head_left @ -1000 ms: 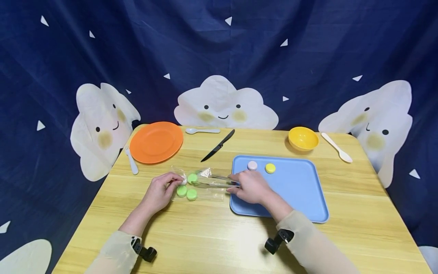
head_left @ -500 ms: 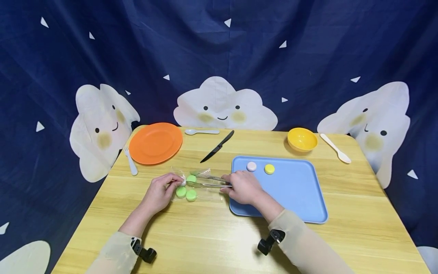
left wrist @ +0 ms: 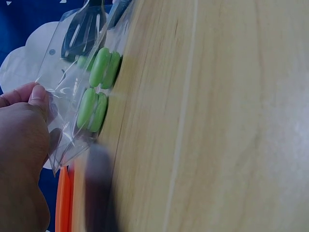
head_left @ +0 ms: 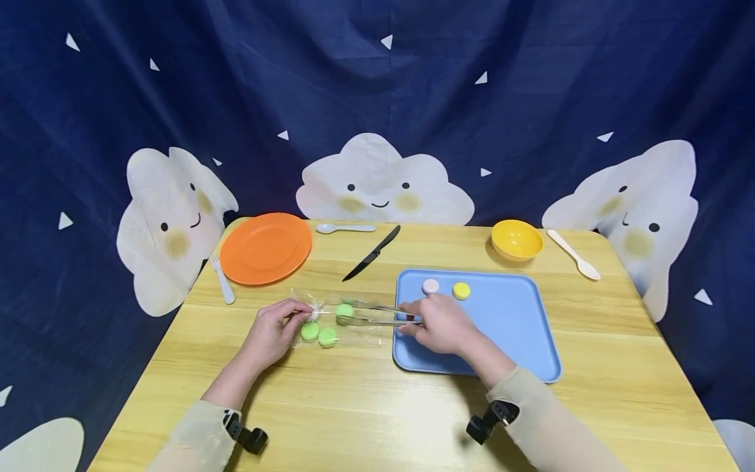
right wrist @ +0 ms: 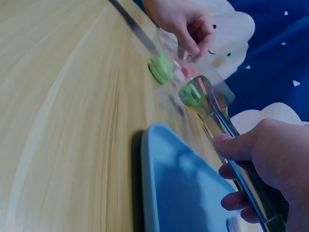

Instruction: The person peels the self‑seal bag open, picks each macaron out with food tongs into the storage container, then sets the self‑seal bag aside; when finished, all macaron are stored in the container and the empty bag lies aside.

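Observation:
My left hand (head_left: 274, 333) pinches the edge of a clear plastic bag (head_left: 361, 337) lying on the table. Two green macarons (left wrist: 91, 110) sit inside the bag near my fingers. My right hand (head_left: 441, 324) grips metal tongs (head_left: 386, 322) over the left edge of the blue tray (head_left: 501, 351). Between the tongs' tips, within the bag, is another green macaron (head_left: 345, 311). At the tray's back left lie a pale pink macaron (head_left: 430, 286) and a yellow macaron (head_left: 461, 290). A small whitish thing near my left fingertips is too unclear to name.
Behind the bag are an orange plate (head_left: 265, 249), a black knife (head_left: 371, 254) and a grey spoon (head_left: 345, 228). A grey fork (head_left: 222, 278) lies left of the plate. Beyond the tray stand a yellow bowl (head_left: 516, 240) and a white spoon (head_left: 573, 254).
The tongs first went slightly left, deeper into the bag, then back right. One green macaron has shifted right with them. My left hand has stayed on the bag.

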{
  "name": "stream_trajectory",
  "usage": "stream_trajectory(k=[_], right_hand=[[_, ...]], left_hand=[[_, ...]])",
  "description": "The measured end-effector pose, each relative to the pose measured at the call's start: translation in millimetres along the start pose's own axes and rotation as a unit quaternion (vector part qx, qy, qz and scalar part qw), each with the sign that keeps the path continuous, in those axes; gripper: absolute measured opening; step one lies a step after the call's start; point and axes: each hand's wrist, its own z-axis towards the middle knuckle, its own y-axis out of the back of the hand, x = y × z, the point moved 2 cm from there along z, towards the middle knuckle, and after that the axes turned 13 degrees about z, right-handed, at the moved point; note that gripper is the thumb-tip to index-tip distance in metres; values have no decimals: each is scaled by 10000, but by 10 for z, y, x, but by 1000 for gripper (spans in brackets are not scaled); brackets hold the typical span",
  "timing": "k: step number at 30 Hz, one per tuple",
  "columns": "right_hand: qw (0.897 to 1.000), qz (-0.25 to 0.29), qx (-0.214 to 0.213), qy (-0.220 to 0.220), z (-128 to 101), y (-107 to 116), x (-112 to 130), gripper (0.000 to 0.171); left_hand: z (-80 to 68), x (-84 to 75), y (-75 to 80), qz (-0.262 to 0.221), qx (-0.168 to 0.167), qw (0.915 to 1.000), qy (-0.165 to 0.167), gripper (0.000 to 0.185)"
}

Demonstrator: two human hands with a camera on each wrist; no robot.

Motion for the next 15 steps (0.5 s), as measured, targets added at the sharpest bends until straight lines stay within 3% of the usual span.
stream_trajectory(k=[15], right_hand=[[9986, 22, -435, -289, -642, 488, -235, 34]], left_hand=[[14, -30, 1, 45, -9, 10000, -53, 23]])
